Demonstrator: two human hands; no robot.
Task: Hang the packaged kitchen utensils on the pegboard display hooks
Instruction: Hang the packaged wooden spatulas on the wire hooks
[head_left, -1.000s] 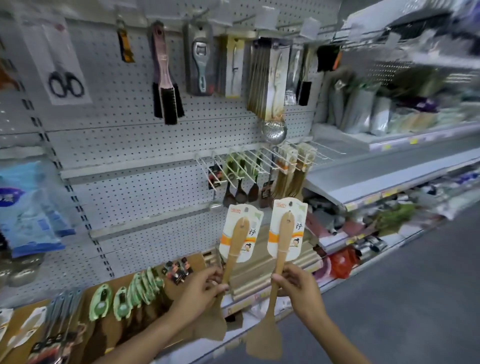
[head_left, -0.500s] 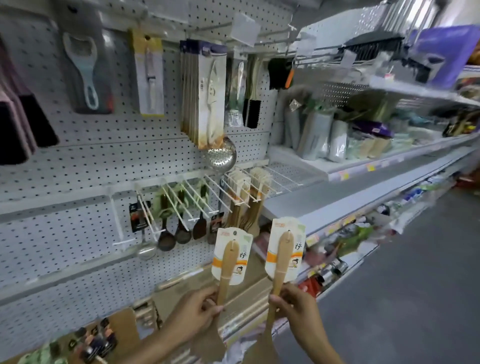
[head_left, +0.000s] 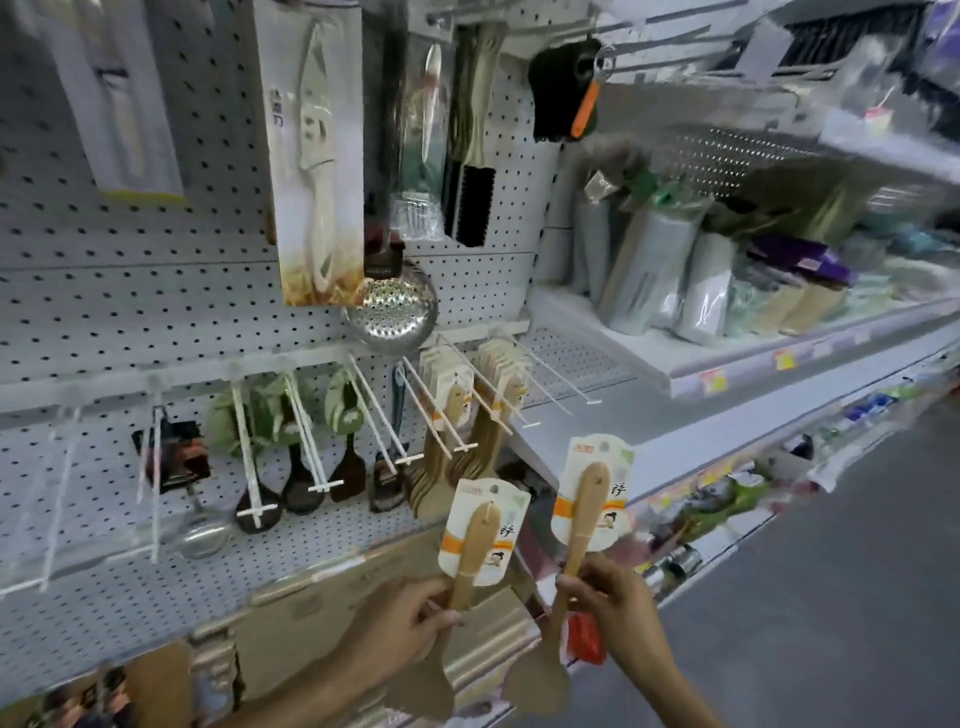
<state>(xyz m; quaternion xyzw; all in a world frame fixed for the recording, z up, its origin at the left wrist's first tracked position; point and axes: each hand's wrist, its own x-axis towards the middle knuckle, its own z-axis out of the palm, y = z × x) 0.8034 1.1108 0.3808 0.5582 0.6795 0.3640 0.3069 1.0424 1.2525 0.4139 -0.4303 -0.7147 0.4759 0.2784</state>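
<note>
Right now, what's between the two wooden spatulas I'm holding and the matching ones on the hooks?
Head view: no object. The left spatula and right spatula sit below and in front of the hung spatulas; only open air and hook tips.

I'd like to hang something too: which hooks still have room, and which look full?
Bare hooks jut out right of the hung wooden spatulas; another bare pair stands at far left. Between them, dark spatulas crowd the row. Each hand holds a carded spatula.
</note>
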